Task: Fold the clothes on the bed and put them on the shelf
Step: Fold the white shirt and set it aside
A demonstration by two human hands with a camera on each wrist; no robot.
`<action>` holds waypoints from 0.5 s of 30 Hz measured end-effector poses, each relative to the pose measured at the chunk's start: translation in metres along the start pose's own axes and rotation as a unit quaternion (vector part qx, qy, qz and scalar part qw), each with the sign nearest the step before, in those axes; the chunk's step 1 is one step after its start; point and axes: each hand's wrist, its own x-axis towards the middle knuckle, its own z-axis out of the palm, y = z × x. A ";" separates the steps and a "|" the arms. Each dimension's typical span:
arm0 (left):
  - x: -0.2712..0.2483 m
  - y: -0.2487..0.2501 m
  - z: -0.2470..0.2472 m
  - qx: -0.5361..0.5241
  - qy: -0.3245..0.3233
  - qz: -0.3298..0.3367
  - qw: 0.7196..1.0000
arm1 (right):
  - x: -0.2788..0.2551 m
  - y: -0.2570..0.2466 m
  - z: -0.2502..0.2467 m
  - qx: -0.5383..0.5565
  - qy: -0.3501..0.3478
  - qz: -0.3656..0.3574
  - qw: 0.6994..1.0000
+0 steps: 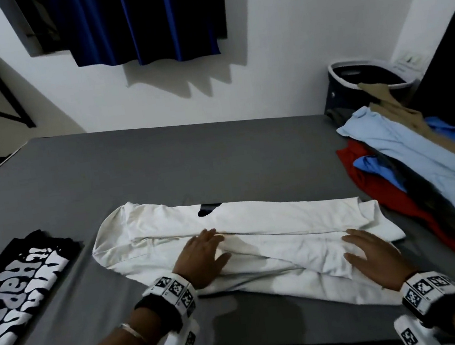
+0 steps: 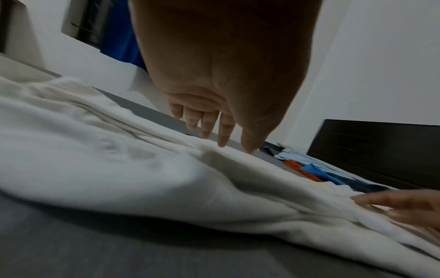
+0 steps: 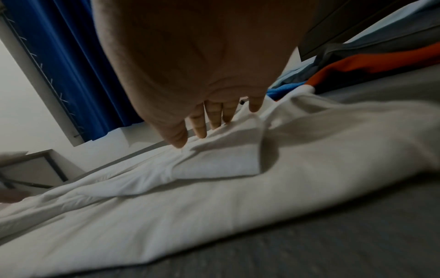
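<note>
I'm pressing both flat, empty hands, left hand [image 1: 203, 258] and right hand [image 1: 374, 254], on the white shirt [image 1: 258, 237]; best smoothing creases toward three o'clock before folding.

In front of me the white shirt [image 1: 258, 243] lies folded lengthwise on the grey bed [image 1: 162, 166]; a folded black printed shirt [image 1: 19, 289] sits at my left, unfolded clothes [image 1: 409, 154] heaped right
</note>
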 end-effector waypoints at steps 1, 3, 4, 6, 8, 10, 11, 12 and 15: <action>0.003 0.015 0.005 -0.008 0.007 0.019 1.000 | -0.002 0.005 -0.003 -0.004 0.018 -0.001 1.000; 0.011 0.047 0.016 -0.018 0.006 0.039 0.999 | -0.004 0.013 -0.009 -0.028 0.056 -0.009 0.998; 0.016 0.060 0.022 -0.019 0.000 0.043 0.999 | -0.002 0.010 -0.011 -0.039 0.077 -0.017 0.996; 0.027 0.086 0.031 -0.016 -0.013 0.049 0.999 | 0.004 -0.003 -0.010 -0.037 0.099 -0.044 0.993; 0.039 0.106 0.041 -0.012 -0.020 0.057 0.998 | 0.014 -0.029 -0.003 -0.036 0.055 -0.084 0.994; 0.046 0.113 0.057 -0.009 -0.036 0.054 0.998 | 0.023 -0.055 0.007 -0.073 -0.040 -0.108 0.991; 0.046 0.113 0.065 -0.003 -0.047 0.049 0.998 | 0.025 -0.064 0.015 -0.100 -0.081 -0.111 0.985; 0.045 0.111 0.073 0.006 -0.056 0.044 0.997 | 0.027 -0.070 0.022 -0.122 -0.113 -0.109 0.980; 0.043 0.105 0.089 0.025 -0.052 0.036 0.998 | 0.029 -0.066 0.045 -0.174 -0.159 -0.091 0.968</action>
